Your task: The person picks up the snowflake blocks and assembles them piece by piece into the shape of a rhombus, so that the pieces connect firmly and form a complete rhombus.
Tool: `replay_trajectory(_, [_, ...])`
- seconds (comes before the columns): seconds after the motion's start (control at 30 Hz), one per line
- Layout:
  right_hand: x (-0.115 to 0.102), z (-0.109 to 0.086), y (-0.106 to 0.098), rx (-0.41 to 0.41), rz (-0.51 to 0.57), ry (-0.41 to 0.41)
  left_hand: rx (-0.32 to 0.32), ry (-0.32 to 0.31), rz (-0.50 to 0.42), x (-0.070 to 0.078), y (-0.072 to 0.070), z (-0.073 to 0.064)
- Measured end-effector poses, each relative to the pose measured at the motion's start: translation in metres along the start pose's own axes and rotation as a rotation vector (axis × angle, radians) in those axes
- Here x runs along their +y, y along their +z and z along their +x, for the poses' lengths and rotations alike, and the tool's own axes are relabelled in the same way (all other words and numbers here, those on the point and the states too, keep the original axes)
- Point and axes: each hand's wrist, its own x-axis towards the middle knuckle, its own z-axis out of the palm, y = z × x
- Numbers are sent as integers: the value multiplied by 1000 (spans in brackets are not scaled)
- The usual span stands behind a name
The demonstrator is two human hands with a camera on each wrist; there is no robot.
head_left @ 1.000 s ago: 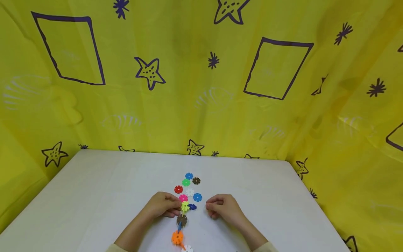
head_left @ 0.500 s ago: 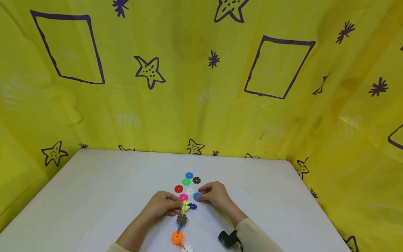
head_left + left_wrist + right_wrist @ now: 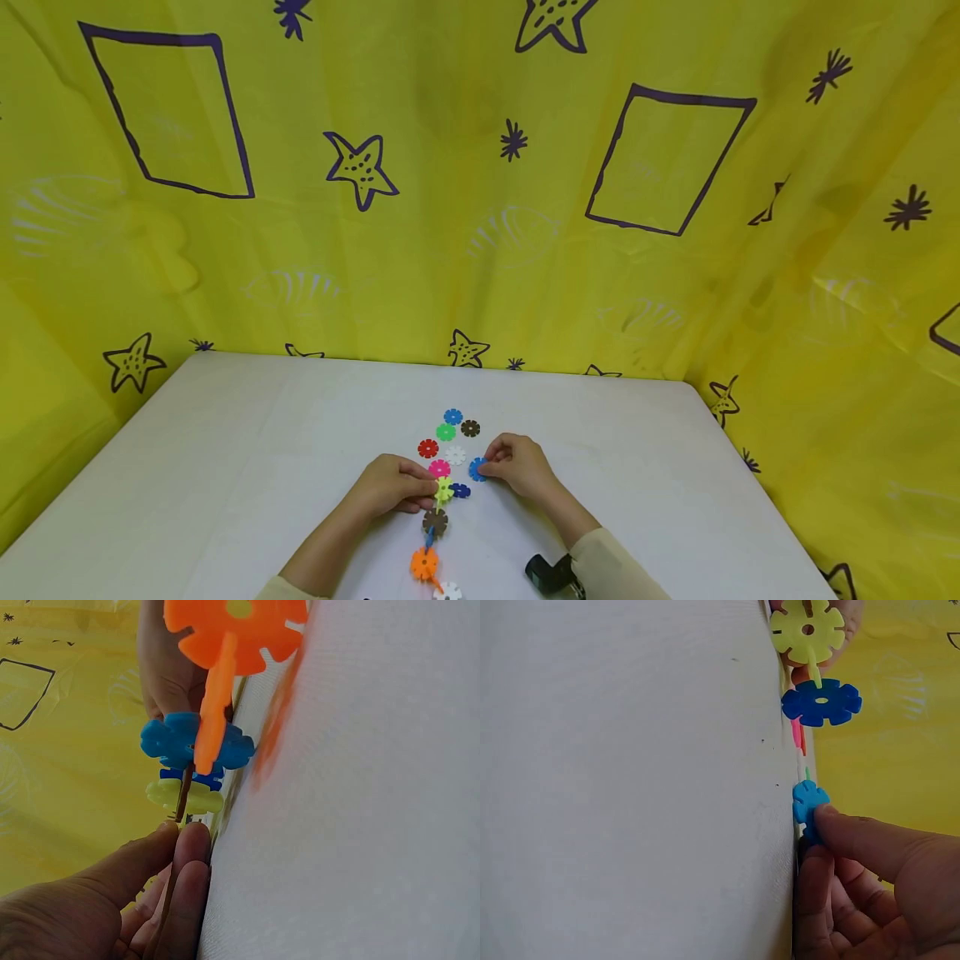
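My left hand pinches a chain of interlocking snowflake discs beside its yellow disc. From there the chain runs through a brown disc and a blue one to an orange disc and a white disc at the near end. A dark blue disc is slotted onto the yellow disc's right side. To the right, my right hand pinches a loose light blue snowflake disc between thumb and fingers, close over the table.
Beyond the chain on the white table lie loose discs: pink, red, white, green, brown and blue. A black device sits by my right sleeve. Yellow patterned cloth hangs behind.
My right hand has reached forward from beside the chain, taken hold of the light blue disc and drawn it slightly right. The left hand keeps its grip on the chain.
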Motion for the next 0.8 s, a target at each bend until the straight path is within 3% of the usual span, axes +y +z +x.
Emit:
replay_trajectory(0.23, [3, -19, -7, -92, 227, 10, 2, 7, 2, -2, -1, 1])
replay_trajectory(0.47, [5, -35, -6, -132, 408, 65, 0, -3, 6, -1, -1, 1])
replay_trajectory(0.8, [4, -39, -1, -146, 446, 78, -8, -4, 13, -1, 0, 1])
